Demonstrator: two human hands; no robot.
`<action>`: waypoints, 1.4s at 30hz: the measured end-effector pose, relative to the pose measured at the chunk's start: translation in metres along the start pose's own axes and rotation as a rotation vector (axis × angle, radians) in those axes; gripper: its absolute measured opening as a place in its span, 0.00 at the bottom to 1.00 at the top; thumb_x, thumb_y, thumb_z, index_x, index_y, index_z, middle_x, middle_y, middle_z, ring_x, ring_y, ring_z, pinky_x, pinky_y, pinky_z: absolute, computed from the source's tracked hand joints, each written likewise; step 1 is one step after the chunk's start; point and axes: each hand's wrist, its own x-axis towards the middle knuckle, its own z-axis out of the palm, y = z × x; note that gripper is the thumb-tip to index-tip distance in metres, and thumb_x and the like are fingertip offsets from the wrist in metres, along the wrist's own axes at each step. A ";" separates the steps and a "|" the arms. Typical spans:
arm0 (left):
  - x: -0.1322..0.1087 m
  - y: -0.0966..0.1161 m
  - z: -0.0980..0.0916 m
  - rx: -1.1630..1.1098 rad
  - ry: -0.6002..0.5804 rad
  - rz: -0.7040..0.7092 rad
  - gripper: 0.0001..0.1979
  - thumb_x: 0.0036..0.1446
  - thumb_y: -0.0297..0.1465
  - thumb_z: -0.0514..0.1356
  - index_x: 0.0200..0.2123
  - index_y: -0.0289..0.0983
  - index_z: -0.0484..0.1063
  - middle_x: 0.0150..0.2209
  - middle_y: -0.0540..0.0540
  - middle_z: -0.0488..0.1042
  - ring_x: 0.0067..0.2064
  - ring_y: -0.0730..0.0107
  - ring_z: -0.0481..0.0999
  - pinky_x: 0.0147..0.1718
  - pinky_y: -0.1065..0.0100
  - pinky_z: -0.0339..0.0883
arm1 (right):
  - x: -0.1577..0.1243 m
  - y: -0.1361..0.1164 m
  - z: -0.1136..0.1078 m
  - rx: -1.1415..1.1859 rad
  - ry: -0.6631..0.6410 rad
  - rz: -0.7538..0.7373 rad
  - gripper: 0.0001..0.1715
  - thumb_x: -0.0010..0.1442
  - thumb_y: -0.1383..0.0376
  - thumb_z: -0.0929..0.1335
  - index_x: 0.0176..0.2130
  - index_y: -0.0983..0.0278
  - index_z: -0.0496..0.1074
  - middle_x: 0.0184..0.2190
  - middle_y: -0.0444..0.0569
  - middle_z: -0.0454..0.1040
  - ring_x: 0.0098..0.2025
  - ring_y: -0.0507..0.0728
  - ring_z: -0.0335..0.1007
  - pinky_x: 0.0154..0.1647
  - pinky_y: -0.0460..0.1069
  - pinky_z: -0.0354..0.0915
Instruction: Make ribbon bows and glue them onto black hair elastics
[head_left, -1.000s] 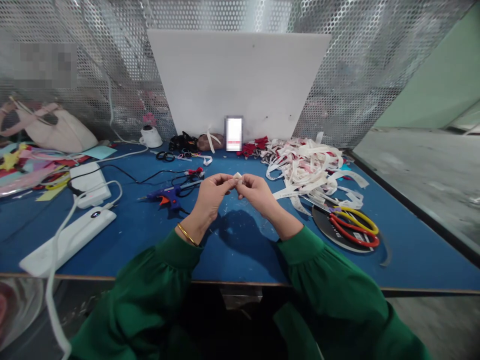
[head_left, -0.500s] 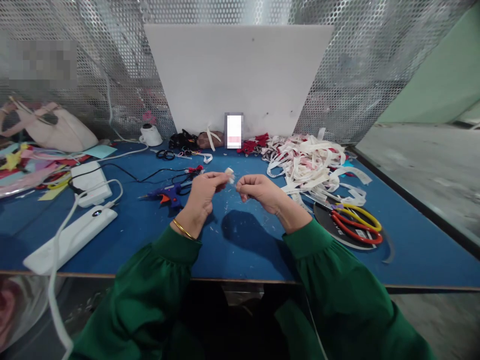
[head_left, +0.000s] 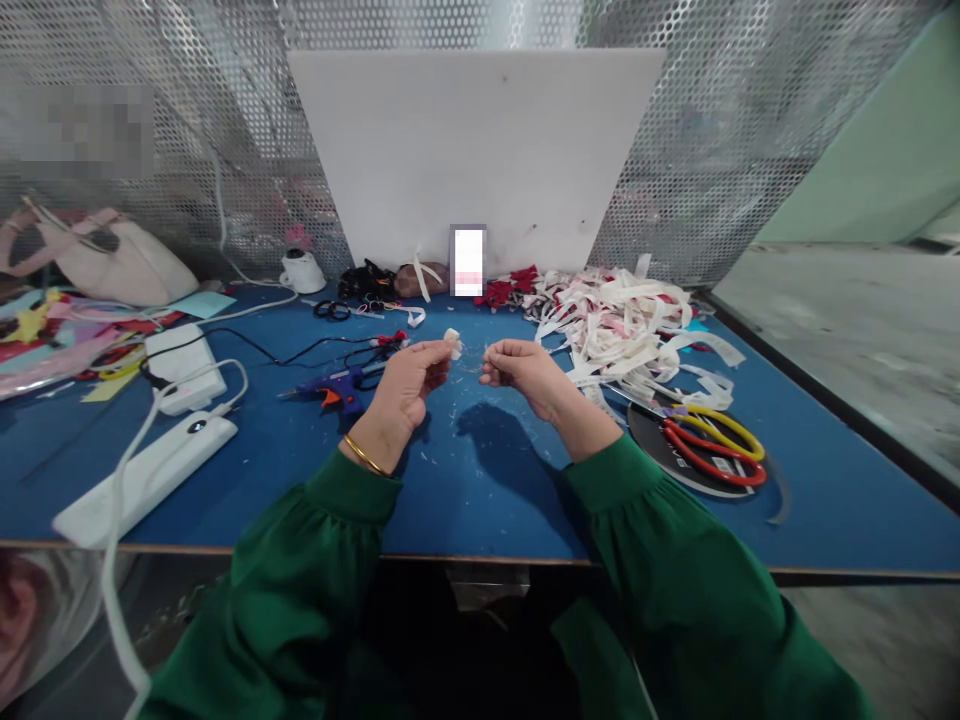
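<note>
My left hand [head_left: 412, 385] pinches a small cream-white piece of gathered fabric [head_left: 452, 343] between thumb and fingertips, held above the blue table [head_left: 450, 510]. Across a narrow gap to its right, my right hand [head_left: 521, 372] is closed in a pinch, its knuckles facing me. Faint pale strands show in the gap near its fingertips; whatever it grips is too fine to make out. Just left of my left hand lies a blue glue gun [head_left: 341, 388] with an orange trigger.
White ribbon strips [head_left: 615, 320] lie heaped at the back right, beside scissors [head_left: 712, 445] with red and yellow handles on a black disc. A lit phone [head_left: 469, 262] leans against the white board [head_left: 480, 150]. On the left are a power bank [head_left: 146, 480], cables and a handbag [head_left: 120, 255].
My hands have moved slightly apart, the right one to the right and a little up. The fabric piece in my left hand has turned and now stands more upright.
</note>
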 end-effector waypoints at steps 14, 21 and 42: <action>-0.001 -0.011 0.004 0.011 -0.014 -0.025 0.16 0.32 0.33 0.75 0.27 0.36 0.77 0.26 0.52 0.74 0.28 0.76 0.70 0.30 0.71 0.62 | -0.004 0.004 0.008 0.145 0.069 0.012 0.04 0.41 0.72 0.67 0.24 0.65 0.71 0.19 0.42 0.70 0.19 0.48 0.65 0.22 0.45 0.64; -0.004 -0.018 0.006 0.046 -0.069 -0.043 0.19 0.33 0.36 0.77 0.28 0.36 0.76 0.26 0.51 0.75 0.27 0.74 0.73 0.30 0.69 0.65 | 0.013 0.004 -0.024 0.258 0.433 -0.220 0.04 0.46 0.65 0.62 0.23 0.58 0.57 0.13 0.32 0.43 0.15 0.48 0.39 0.23 0.48 0.61; -0.012 -0.025 0.013 0.275 -0.161 0.202 0.14 0.39 0.37 0.74 0.25 0.35 0.77 0.21 0.49 0.73 0.24 0.73 0.68 0.27 0.69 0.61 | 0.002 0.000 -0.009 -0.342 0.061 -0.355 0.12 0.54 0.56 0.72 0.31 0.62 0.79 0.26 0.45 0.76 0.32 0.55 0.70 0.37 0.50 0.64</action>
